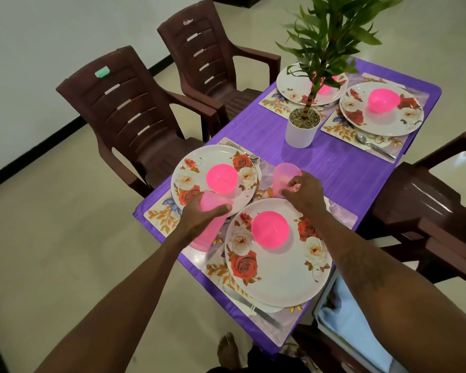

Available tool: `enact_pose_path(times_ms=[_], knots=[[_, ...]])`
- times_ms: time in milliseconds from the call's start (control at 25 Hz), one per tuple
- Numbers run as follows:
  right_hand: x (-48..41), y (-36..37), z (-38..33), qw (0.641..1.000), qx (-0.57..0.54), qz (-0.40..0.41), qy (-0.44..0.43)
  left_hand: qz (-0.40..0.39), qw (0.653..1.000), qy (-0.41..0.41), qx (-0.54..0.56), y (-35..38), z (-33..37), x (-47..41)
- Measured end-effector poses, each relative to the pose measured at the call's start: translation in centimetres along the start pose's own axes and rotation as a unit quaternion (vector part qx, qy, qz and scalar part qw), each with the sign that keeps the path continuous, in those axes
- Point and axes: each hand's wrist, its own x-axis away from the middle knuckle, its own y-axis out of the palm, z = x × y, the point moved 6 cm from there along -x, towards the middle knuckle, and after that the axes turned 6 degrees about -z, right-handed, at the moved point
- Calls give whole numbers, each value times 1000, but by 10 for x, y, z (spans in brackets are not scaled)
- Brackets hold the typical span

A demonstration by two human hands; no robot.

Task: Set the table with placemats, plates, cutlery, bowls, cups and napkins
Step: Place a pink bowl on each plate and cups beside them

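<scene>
Both hands work over the near end of the purple-covered tabletop [320,168], each closed around a translucent pink cup. The left hand [199,215] grips the tilted cup [207,232] by its upper part, in the air over the gap between the two near plates, with its lower end above the left placemat [159,214]. The right hand [304,189] pinches the upright cup [287,172] low on its side with curled fingers. This cup stands just beyond the near plate [277,275] and beside the left plate [189,170], and the hand hides its base. Each floral plate carries a pink bowl [271,230] and sits on a floral placemat. A knife [253,305] lies at the near plate's edge, and a spoon [374,146] lies by the far right plate [382,122]. A potted plant [303,130] stands mid-table, its stem crossing the far left plate [293,84]. Brown plastic chairs [135,117] flank the table, and one on the right holds folded blue cloth [355,332].
</scene>
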Motion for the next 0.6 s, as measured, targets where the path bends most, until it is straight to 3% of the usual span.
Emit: enact_pose_path(times_ms=[280, 440, 480, 600], knots=[[2, -2, -10, 999, 43, -31, -14, -17, 999, 24, -19, 1, 10, -4], [15, -20, -51, 987, -70, 83, -116, -15, 998, 29, -61, 5, 24, -12], [16, -19, -67, 980, -118, 75, -140, -8, 997, 31, -71, 7, 31, -15], [16, 4, -113, 964, -156, -99, -189, 28, 992, 53, -111, 9, 56, -23]])
